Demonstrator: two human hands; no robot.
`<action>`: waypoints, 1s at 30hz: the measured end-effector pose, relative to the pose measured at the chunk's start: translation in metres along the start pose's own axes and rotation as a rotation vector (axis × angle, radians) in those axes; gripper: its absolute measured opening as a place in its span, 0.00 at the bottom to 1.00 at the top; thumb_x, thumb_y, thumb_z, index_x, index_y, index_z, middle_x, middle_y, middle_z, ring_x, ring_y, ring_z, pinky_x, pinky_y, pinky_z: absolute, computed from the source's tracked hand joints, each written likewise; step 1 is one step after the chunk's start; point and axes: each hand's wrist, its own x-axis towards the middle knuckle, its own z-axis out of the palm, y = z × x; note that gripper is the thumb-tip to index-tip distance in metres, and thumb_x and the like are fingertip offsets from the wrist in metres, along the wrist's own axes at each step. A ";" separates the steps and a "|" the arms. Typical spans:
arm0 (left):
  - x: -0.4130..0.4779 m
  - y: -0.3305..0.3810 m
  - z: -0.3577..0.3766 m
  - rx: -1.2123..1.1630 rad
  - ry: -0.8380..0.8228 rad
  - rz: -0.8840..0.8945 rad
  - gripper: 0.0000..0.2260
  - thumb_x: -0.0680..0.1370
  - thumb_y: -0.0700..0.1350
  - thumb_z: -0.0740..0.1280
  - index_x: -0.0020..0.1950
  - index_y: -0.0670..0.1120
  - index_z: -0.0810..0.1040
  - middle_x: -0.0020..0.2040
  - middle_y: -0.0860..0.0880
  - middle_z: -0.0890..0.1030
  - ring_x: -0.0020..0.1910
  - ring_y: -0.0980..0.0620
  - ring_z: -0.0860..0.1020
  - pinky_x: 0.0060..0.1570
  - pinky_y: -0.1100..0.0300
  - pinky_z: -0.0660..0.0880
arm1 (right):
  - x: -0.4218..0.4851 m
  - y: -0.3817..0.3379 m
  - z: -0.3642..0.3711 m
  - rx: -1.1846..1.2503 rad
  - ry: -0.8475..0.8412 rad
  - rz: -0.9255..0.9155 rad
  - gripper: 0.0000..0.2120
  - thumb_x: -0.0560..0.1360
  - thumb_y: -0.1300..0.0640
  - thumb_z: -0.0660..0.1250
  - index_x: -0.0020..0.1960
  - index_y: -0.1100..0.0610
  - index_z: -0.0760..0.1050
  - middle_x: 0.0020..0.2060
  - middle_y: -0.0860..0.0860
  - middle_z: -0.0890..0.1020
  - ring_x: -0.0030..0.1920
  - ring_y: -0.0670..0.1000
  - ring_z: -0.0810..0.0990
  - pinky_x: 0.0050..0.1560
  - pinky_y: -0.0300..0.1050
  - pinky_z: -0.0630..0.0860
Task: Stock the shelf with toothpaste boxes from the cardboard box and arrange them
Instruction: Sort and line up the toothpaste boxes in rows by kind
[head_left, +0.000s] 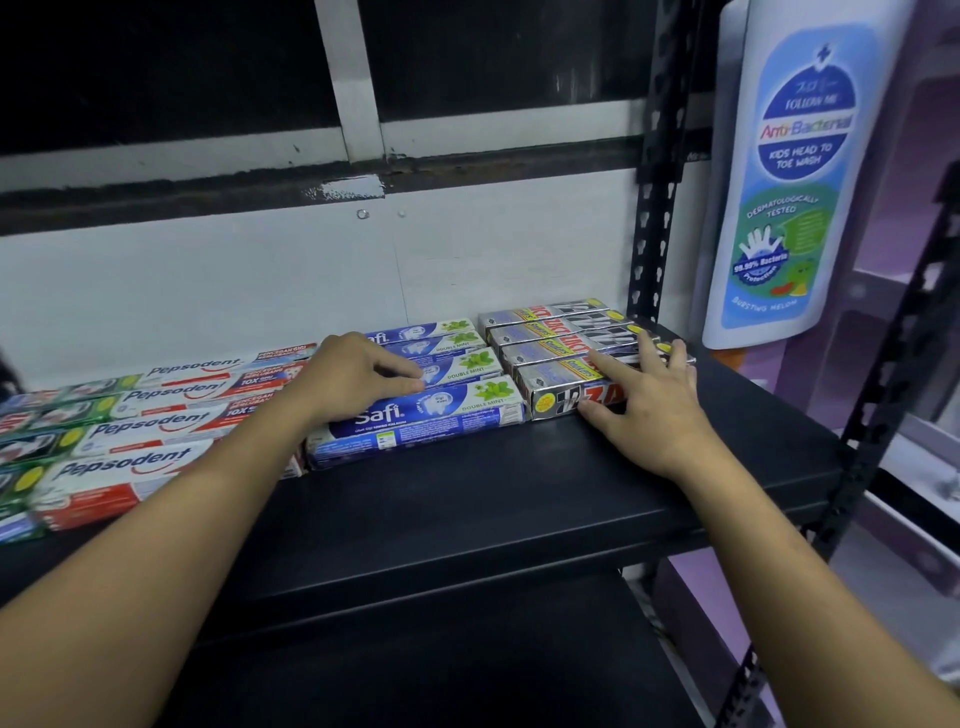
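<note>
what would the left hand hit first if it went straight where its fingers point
Likely the silver toothpaste boxes: the left hand rests on the blue Safi boxes, fingers pointing right toward that stack, though depth is unclear.

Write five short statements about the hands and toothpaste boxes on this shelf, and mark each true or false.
1. The left hand rests on the blue Safi boxes. True.
2. The right hand holds a box in the air. False: its spread fingers lie on the silver boxes, which sit on the black shelf.
3. The Pepsodent boxes lie to the left of the Safi boxes. True.
4. The toothpaste boxes stand on end. False: they lie flat, in rows.
5. A white bottle with a blue label shows at the right. True.
</note>
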 end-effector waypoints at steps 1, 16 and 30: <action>0.000 0.000 0.000 -0.001 0.002 -0.001 0.12 0.73 0.55 0.73 0.56 0.56 0.85 0.58 0.53 0.84 0.57 0.54 0.78 0.58 0.57 0.75 | 0.000 0.000 0.000 -0.001 0.000 0.001 0.29 0.76 0.36 0.61 0.76 0.37 0.59 0.80 0.53 0.47 0.77 0.64 0.39 0.76 0.61 0.39; -0.050 0.030 0.027 0.042 0.112 0.224 0.25 0.73 0.65 0.68 0.67 0.56 0.78 0.68 0.60 0.76 0.68 0.59 0.72 0.66 0.63 0.65 | -0.003 -0.005 -0.001 -0.021 0.050 -0.074 0.24 0.77 0.36 0.59 0.73 0.35 0.64 0.78 0.48 0.59 0.79 0.59 0.47 0.75 0.65 0.41; -0.054 0.023 0.045 0.161 0.105 0.313 0.20 0.80 0.57 0.63 0.72 0.55 0.74 0.72 0.56 0.72 0.73 0.55 0.68 0.72 0.56 0.62 | -0.003 -0.004 -0.001 -0.070 0.013 -0.092 0.25 0.79 0.38 0.56 0.75 0.36 0.60 0.78 0.49 0.59 0.79 0.60 0.47 0.75 0.66 0.42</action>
